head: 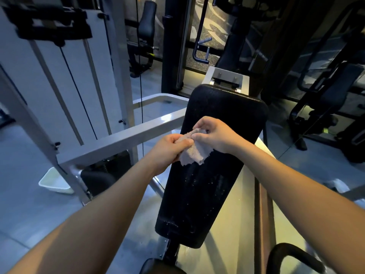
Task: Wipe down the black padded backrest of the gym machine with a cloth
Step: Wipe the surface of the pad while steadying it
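My left hand (167,149) and right hand (215,135) held the pale crumpled terry cloth (194,153) between them, over the long black padded backrest (197,194). The white steel frame bar (118,141) ran to its left; a white plastic tub (54,182) sat on the floor farther left.

White tub (55,183) on floor by white frame bar (122,139); blk machine (325,107) far rt.

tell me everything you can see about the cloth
The cloth is small, pale pinkish-grey and fuzzy like terry, with ragged edges. It is bunched between both hands: the left hand pinches its left side, the right hand grips its top. Its lower part hangs loose over the middle of the black padded backrest.
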`<action>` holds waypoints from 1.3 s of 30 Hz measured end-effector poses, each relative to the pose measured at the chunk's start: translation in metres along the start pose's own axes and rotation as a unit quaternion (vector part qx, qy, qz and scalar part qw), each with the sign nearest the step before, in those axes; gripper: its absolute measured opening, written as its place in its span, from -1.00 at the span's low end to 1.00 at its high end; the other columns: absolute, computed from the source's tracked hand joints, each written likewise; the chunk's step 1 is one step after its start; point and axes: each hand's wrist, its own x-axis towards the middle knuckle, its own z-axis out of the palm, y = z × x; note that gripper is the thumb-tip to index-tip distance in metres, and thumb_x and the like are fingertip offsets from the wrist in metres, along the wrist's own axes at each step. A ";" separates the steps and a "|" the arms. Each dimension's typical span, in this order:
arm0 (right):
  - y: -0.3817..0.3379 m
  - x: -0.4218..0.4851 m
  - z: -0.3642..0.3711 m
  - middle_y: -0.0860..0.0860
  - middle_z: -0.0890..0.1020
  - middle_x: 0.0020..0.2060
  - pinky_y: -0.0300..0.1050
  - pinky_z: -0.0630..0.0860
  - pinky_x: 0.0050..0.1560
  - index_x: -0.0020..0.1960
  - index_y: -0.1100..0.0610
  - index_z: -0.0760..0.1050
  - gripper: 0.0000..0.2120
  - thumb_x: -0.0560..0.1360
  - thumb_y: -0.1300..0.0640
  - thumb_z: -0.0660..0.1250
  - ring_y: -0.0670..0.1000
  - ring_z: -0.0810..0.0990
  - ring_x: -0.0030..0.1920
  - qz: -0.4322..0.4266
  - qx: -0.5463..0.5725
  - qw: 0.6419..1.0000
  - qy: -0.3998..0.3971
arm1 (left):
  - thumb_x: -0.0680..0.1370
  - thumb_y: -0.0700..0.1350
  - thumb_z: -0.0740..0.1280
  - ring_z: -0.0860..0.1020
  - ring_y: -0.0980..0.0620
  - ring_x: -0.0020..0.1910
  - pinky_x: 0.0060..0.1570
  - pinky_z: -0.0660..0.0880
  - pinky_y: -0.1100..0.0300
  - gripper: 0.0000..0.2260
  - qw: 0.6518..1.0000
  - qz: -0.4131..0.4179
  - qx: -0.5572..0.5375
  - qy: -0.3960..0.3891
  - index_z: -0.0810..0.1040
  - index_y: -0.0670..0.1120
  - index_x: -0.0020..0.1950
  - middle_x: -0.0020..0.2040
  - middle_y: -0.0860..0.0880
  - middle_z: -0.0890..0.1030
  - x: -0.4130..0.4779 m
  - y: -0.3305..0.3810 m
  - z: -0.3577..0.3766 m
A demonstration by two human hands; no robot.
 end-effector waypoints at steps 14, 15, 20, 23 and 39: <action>0.016 0.092 -0.056 0.14 0.55 0.10 0.08 0.43 0.11 0.24 0.18 0.51 -0.60 0.58 -0.07 0.17 0.19 0.50 0.10 -0.022 -0.443 0.869 0.217 | 0.62 -0.04 0.19 0.66 -0.15 -0.23 -0.12 0.63 -0.10 -0.84 0.947 0.088 0.131 0.278 0.38 -0.14 0.01 -0.22 -0.19 0.64 0.106 0.060 -0.033; 0.021 0.096 -0.055 0.14 0.56 0.10 0.07 0.44 0.08 0.27 0.18 0.50 -0.54 0.60 -0.13 0.11 0.18 0.53 0.08 -0.006 -0.453 0.865 0.214 | 0.66 -0.05 0.17 0.63 -0.12 -0.19 -0.14 0.60 -0.07 -0.85 0.946 0.095 0.158 0.266 0.36 -0.13 0.08 -0.15 -0.15 0.60 0.114 0.066 -0.027; 0.040 0.103 -0.044 0.12 0.63 0.04 0.01 0.45 -0.06 0.24 0.17 0.53 -0.51 0.61 -0.16 0.06 0.15 0.59 -0.03 -0.021 -0.489 0.830 0.267 | 0.68 0.01 0.13 0.54 0.00 -0.05 -0.07 0.47 -0.02 -0.81 0.975 0.103 0.131 0.147 0.24 0.03 0.26 0.00 -0.03 0.54 0.138 0.051 0.003; 0.046 0.107 -0.042 0.10 0.62 0.04 0.00 0.41 -0.06 0.25 0.15 0.52 -0.54 0.62 -0.15 0.08 0.13 0.59 -0.05 -0.024 -0.502 0.818 0.280 | 0.71 0.06 0.09 0.54 0.05 -0.05 -0.05 0.49 0.03 -0.78 0.979 0.127 0.083 0.136 0.23 0.06 0.34 -0.01 0.02 0.53 0.145 0.038 0.002; 0.057 0.114 -0.041 0.10 0.61 -0.01 0.01 0.41 -0.06 0.24 0.15 0.52 -0.52 0.59 -0.18 0.10 0.14 0.57 -0.07 -0.041 -0.488 0.815 0.310 | 0.69 -0.16 0.23 0.46 0.19 0.41 0.43 0.40 0.17 -0.66 0.920 0.331 0.193 0.082 0.50 0.03 0.46 0.40 0.12 0.54 0.185 0.046 -0.020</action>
